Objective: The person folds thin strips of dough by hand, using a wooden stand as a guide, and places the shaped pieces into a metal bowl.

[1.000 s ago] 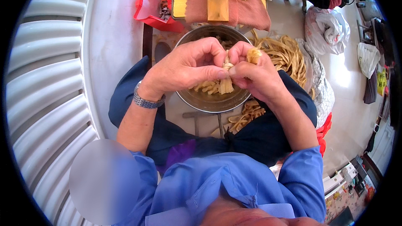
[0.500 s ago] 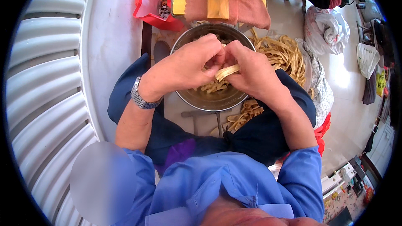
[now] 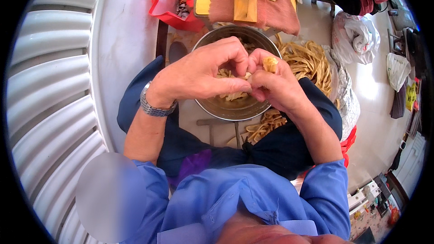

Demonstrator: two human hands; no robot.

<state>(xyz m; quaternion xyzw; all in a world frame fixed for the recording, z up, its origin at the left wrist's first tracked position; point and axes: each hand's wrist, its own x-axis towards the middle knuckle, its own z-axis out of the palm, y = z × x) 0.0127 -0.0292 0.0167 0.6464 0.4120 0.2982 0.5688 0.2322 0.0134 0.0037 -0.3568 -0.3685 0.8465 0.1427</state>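
Note:
My left hand [image 3: 203, 70] and my right hand [image 3: 278, 83] meet over a steel bowl [image 3: 237, 110], fingertips pinched on a pale yellow strip [image 3: 247, 75] that is mostly hidden between them. A folded end of strip [image 3: 270, 64] pokes up between the fingers of my right hand. Short tan pieces [image 3: 228, 94] lie in the bowl beneath. A heap of long tan strips [image 3: 312, 68] sits right of the bowl, and more loose strips [image 3: 269, 124] lie below it beside my leg.
Beyond the bowl stands a stand with pink cloth [image 3: 280, 18], a wooden block and cord, beside a red bag [image 3: 176, 22]. White plastic bags [image 3: 352, 40] lie at right. A white slatted structure [image 3: 52, 108] lines the left side, and my bent legs flank the bowl.
Half a second ago the strip's end lay across below my right fingers; now it points up, as a second ago, with that hand turned back. The whole view has shifted slightly.

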